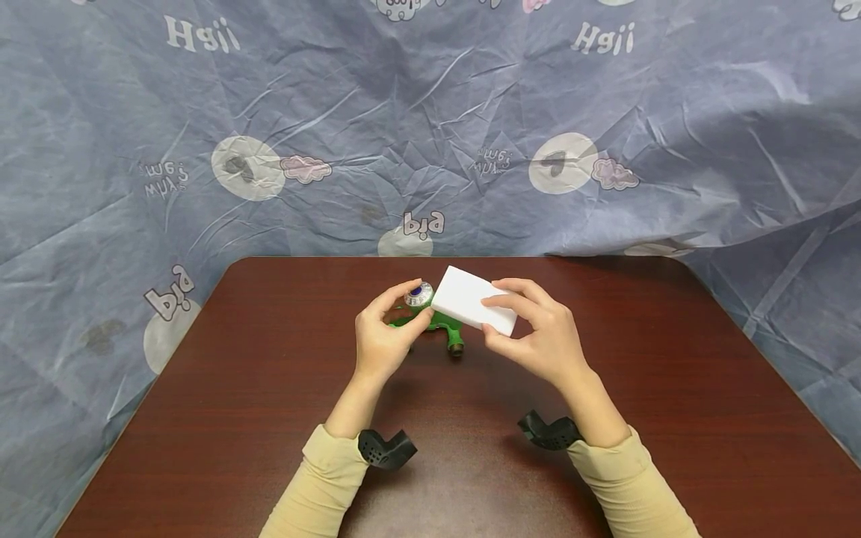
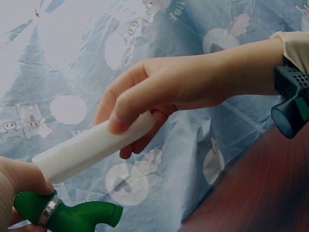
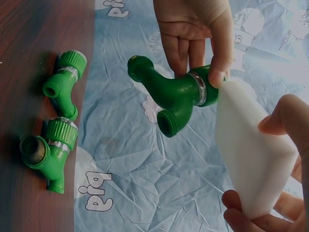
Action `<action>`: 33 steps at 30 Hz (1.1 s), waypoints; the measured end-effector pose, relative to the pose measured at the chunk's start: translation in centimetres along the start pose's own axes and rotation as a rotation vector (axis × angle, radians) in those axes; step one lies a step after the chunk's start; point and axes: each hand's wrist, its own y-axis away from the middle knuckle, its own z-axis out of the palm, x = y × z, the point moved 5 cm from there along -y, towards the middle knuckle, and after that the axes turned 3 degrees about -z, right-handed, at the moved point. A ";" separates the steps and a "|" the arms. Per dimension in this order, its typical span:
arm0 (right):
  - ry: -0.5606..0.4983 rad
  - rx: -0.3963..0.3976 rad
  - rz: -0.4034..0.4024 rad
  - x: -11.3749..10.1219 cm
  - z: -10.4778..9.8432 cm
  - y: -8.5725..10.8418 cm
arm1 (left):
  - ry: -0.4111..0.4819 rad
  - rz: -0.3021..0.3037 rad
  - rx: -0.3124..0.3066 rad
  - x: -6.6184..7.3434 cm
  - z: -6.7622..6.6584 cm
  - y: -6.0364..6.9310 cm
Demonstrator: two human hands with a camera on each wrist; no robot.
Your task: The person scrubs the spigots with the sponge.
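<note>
My left hand (image 1: 383, 332) pinches a green plastic tap (image 3: 169, 94) by its ribbed knob, thumb on one side and fingers on the other. The knob's face (image 1: 418, 294) is silver with a blue centre in the head view. A white sponge block (image 1: 464, 300), tilted, is gripped at its far end between the thumb and fingers of my right hand (image 1: 538, 329). One end of that sponge lies against the tap's knob beside my left thumb; whether it presses there is hard to tell. Both hands are raised above the table.
Two more green taps, an upper one (image 3: 65, 82) and a lower one (image 3: 50, 150), lie on the brown table (image 1: 269, 418) in the right wrist view. Behind the table hangs a wrinkled blue-grey printed cloth (image 1: 430, 134). Each wrist wears a black camera mount (image 1: 388, 450).
</note>
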 end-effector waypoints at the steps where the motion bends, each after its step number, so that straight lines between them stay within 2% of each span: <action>1: 0.006 -0.003 -0.001 0.0 0.1 0.0 | 0.007 -0.006 -0.008 0.0 0.0 0.0; 12: -0.002 0.033 0.008 0.0 0.1 0.1 | 0.085 -0.103 -0.153 -0.5 0.2 -0.1; 21: 0.006 0.026 0.015 0.0 0.1 -0.1 | 0.154 -0.128 -0.202 -1.0 0.4 -0.1; 25: 0.022 0.016 0.010 0.0 0.1 0.0 | 0.127 -0.196 -0.205 -1.5 0.5 0.0; 29: 0.025 0.011 -0.002 0.0 0.1 0.0 | 0.095 -0.247 -0.178 -3.4 0.7 0.0; 33: 0.015 -0.005 -0.028 -0.1 0.1 -0.1 | 0.090 -0.273 -0.137 -4.9 0.6 0.1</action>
